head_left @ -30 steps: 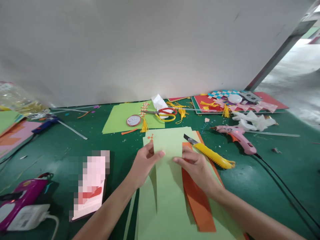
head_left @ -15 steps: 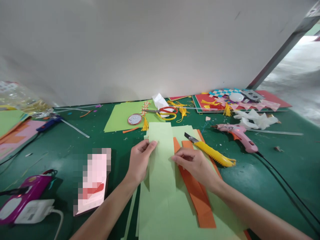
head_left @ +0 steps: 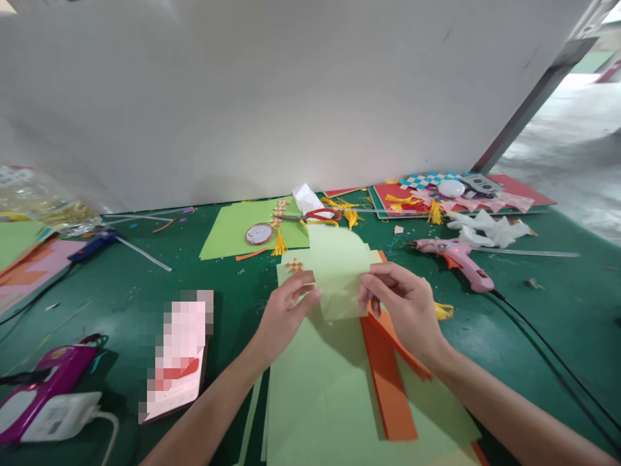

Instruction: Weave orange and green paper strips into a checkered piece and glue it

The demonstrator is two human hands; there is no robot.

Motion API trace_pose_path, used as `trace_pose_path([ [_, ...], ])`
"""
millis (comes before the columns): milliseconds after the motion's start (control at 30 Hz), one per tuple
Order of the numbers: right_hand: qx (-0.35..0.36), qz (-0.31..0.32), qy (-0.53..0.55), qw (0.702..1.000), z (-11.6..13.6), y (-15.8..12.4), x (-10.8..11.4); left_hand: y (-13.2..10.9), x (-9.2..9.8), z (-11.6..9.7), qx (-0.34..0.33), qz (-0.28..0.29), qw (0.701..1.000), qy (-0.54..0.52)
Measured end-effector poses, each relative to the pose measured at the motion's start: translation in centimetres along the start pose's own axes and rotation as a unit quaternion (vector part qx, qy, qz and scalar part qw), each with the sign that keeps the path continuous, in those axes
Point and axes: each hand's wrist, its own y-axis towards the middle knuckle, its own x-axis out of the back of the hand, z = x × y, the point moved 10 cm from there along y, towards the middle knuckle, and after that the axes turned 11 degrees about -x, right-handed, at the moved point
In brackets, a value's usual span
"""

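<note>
My left hand [head_left: 290,314] pinches the left edge of a light green paper piece [head_left: 339,268]. Thumb and fingers of my right hand [head_left: 405,307] are closed on its right edge. The piece is raised and bowed, with its top curling over. Beneath it lies a stack of larger light green paper sheets [head_left: 320,395]. An orange paper strip [head_left: 391,388] rests on the stack, and another runs under my right hand. Behind that hand only the yellow handle of a utility knife [head_left: 444,311] shows. A small orange checkered pattern [head_left: 294,265] is visible beyond my left fingers.
Scissors [head_left: 323,217], a round tin [head_left: 259,233] and a yellow tassel [head_left: 279,243] are at the back. A pink glue gun [head_left: 456,252] with a trailing cord lies right. On the left are a phone [head_left: 177,362] and a purple power strip [head_left: 58,366].
Both hands have shifted right with the light green piece, which was flatter and upright and now bends. One orange strip has been displaced, and my right hand now covers most of the knife.
</note>
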Motion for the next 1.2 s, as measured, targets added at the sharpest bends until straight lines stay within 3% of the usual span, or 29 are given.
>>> trace_pose_path([
  [133, 0.101, -0.022, -0.059, 0.993, 2.3, -0.9, 0.5, 0.0, 0.6, 1.5, 0.047, -0.054, 0.995, -0.068],
  [233, 0.166, 0.015, -0.141, 0.976, 3.3, -1.6, -0.6, -0.5, -0.8, 2.1, 0.098, -0.010, 0.977, -0.189],
  [300, 0.193, 0.057, -0.183, 0.962, 3.3, -2.0, -1.7, -1.2, -1.8, 2.5, 0.142, 0.033, 0.967, -0.211],
  [367, 0.199, 0.087, -0.212, 0.953, 2.8, -2.2, -2.7, -1.8, -2.0, 3.1, 0.174, 0.045, 0.964, -0.198],
  [500, 0.198, 0.094, -0.258, 0.941, 1.8, -2.1, -3.9, -1.7, -1.5, 3.2, 0.157, 0.014, 0.965, -0.212],
  [667, 0.136, 0.069, -0.279, 0.948, 0.7, -1.3, -3.5, -2.1, -3.6, 2.8, 0.192, 0.081, 0.932, -0.297],
  [767, 0.135, 0.061, -0.284, 0.947, 0.9, -1.4, -3.4, -2.3, -3.7, 2.7, 0.195, 0.087, 0.932, -0.292],
  [867, 0.175, 0.055, -0.303, 0.935, 1.2, -1.9, -3.8, -2.6, -3.5, 3.1, 0.200, 0.071, 0.936, -0.281],
  [1033, 0.300, 0.066, -0.329, 0.893, 1.8, -3.6, -5.0, -3.2, -2.4, 4.2, 0.228, 0.014, 0.936, -0.266],
  [1200, 0.296, 0.078, -0.329, 0.893, 1.9, -4.1, -5.3, -3.1, -2.1, 3.9, 0.222, 0.012, 0.936, -0.273],
])
